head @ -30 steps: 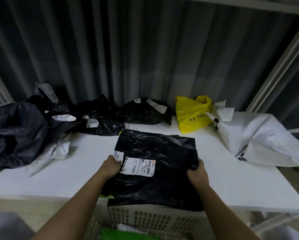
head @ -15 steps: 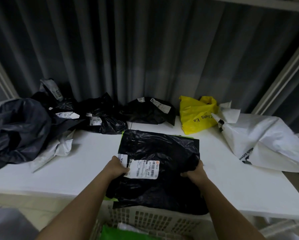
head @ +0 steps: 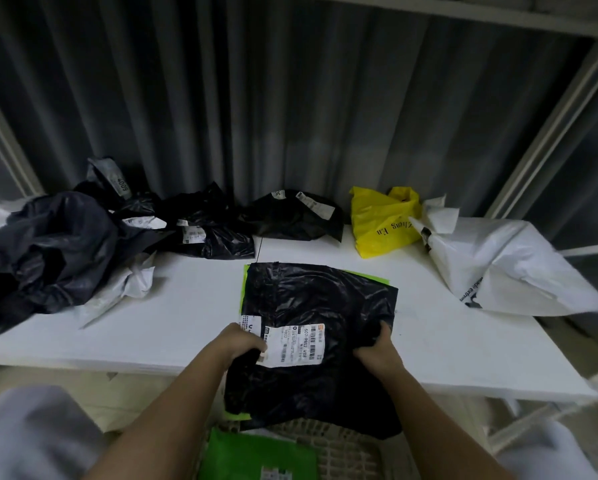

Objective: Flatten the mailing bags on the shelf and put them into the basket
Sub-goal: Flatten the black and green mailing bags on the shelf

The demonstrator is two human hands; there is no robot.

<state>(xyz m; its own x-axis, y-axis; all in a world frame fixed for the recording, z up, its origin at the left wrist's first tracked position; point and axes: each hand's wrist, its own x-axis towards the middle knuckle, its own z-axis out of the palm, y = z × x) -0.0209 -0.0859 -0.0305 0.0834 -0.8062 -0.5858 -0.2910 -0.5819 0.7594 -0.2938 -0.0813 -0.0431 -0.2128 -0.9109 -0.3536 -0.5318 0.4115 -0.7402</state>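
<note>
L hand (head: pixel 239 342) fingers curl round the near-left edge of the flat black mailing bag (head: pixel 316 327), thumb just beside its white shipping label (head: pixel 295 344); R hand (head: pixel 377 351) fingers bunch and grip the bag's near-right edge. 2 hands, 1 bag held. The bag lies on the white shelf (head: pixel 446 341), its near part hanging over the front edge above the basket (head: pixel 342 445); a green bag edge (head: pixel 245 282) peeks from under it on the far-left side. Vs 0.5 s ago: the R hand has gathered more plastic, so that side is puckered, and the bag has slid nearer the front edge. Bag is glossy, crinkled thin plastic, roughly rectangular. Left of the held bag: a big dark grey crumpled bag (head: pixel 44 251) over a white crumpled one (head: pixel 124 289). Behind it, by the corrugated wall: approx 3 black crumpled bags w/ labels, e.g. one at centre (head: pixel 290 216). Right of it: 1 yellow bag (head: pixel 382 221) w/ black print, 1 large white bag (head: pixel 505 268), creased. In the perforated pale plastic basket below: 1 green mailer (head: pixel 259 455).
</note>
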